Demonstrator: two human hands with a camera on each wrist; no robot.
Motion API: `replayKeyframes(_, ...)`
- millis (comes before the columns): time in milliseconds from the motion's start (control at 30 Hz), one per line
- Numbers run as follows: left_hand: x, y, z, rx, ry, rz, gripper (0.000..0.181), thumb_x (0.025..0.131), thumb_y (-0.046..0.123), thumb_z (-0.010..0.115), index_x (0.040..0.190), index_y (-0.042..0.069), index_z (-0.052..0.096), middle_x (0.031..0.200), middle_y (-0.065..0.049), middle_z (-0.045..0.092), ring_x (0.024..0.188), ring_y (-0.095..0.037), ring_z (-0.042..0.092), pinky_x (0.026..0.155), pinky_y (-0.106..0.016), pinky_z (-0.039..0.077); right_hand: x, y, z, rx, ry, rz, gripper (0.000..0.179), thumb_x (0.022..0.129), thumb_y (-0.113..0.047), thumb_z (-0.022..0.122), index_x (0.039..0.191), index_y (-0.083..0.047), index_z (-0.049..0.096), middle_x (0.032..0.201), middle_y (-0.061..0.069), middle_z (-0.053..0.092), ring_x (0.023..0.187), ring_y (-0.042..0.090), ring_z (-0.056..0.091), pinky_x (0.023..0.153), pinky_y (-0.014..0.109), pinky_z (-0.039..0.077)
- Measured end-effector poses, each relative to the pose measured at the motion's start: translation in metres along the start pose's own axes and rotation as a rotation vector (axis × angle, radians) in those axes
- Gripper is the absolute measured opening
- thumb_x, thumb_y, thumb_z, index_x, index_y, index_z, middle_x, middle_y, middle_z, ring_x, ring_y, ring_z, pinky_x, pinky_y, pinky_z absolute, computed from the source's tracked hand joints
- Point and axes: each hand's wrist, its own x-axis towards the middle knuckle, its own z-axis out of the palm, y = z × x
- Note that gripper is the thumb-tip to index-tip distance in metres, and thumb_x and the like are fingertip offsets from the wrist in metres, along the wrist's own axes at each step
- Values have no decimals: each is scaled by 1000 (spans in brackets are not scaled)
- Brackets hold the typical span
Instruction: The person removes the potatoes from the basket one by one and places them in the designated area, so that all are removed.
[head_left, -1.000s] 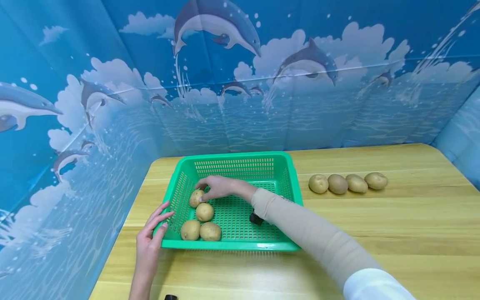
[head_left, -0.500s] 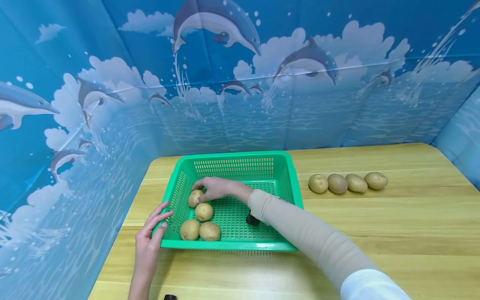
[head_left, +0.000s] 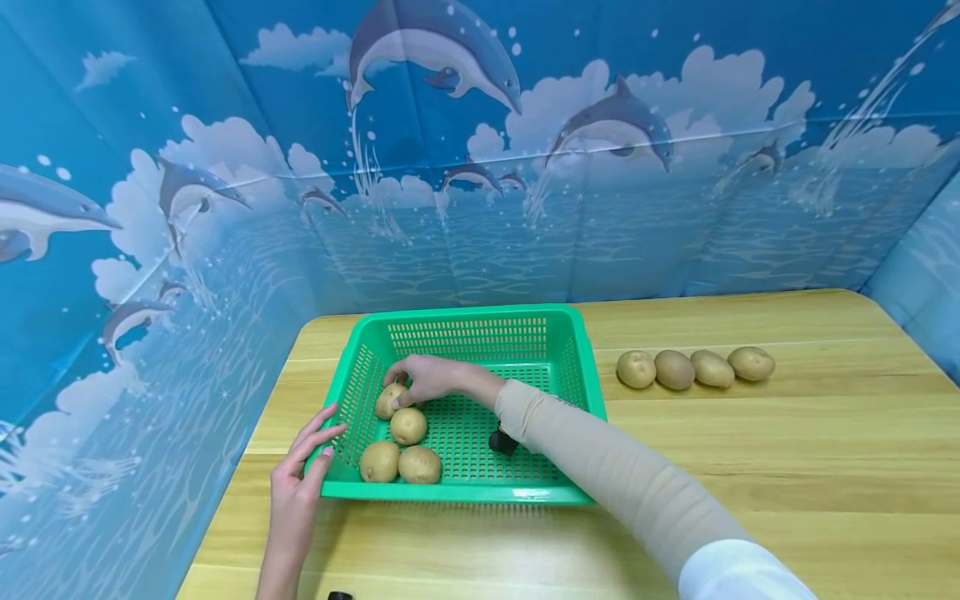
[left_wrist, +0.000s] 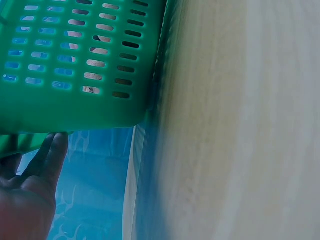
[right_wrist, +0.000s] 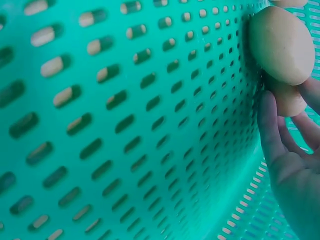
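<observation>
Inside a green plastic basket, my right hand holds a potato near the left wall. The right wrist view shows my right hand with fingers and thumb around the lower potato, partly hidden behind another potato. Just in front of the held one sits a potato. Two more potatoes lie side by side at the front left corner. My left hand grips the basket's left rim, some fingertips over it; in the left wrist view other fingers press from outside.
Several potatoes stand in a row on the wooden table, right of the basket. A blue dolphin-print curtain closes off the back and left side. A black object shows at the bottom edge.
My right hand has shifted slightly left with the potato, toward the basket's left wall, then stays there. The left hand keeps its place on the rim.
</observation>
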Motion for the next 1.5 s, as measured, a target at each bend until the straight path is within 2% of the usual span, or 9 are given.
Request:
replayKeyframes(200, -1, 1, 0, 4, 4, 1, 28, 100, -2, 48, 122, 1, 66, 146, -1, 49, 141, -18, 34, 106, -21, 32, 3, 1, 0, -63, 35, -15, 42, 94, -18, 69, 132, -6, 57, 125, 7, 61, 110, 17, 57, 86, 27, 47)
replayKeyframes(367, -1, 0, 0, 10, 3, -6, 28, 100, -2, 48, 122, 1, 66, 147, -2, 49, 141, -18, 34, 106, -20, 31, 4, 2, 1, -73, 58, -11, 43, 92, -18, 71, 131, -8, 57, 129, 6, 59, 120, 19, 54, 94, 29, 45)
replayKeyframes(667, 0, 0, 0, 14, 6, -1, 28, 100, -2, 49, 121, 2, 67, 146, 1, 49, 141, -17, 35, 106, -22, 31, 0, -3, -5, -63, 97, -51, 42, 90, -15, 73, 128, -7, 57, 128, 7, 59, 120, 19, 54, 96, 29, 45)
replayKeyframes(933, 0, -1, -1, 0, 1, 1, 28, 100, -1, 49, 122, 1, 66, 147, 0, 48, 141, -17, 34, 106, -22, 31, -1, -9, -10, -63, 107, -107, 43, 91, -17, 73, 130, -8, 57, 129, 5, 59, 113, 13, 57, 90, 26, 47)
replayKeyframes(1133, 0, 0, -1, 10, 3, 3, 28, 100, -2, 49, 121, 2, 67, 146, 1, 49, 141, -17, 35, 107, -22, 31, -3, -17, -15, -60, 121, -129, 43, 90, -15, 73, 130, -8, 57, 126, 4, 59, 104, 14, 60, 86, 24, 48)
replayKeyframes(1500, 0, 0, -1, 12, 8, 2, 28, 99, -3, 49, 120, 2, 67, 146, 0, 49, 141, -17, 35, 106, -21, 32, -20, -26, -24, -38, 140, -164, 43, 92, -13, 71, 131, -9, 55, 128, 4, 56, 99, 15, 61, 82, 23, 49)
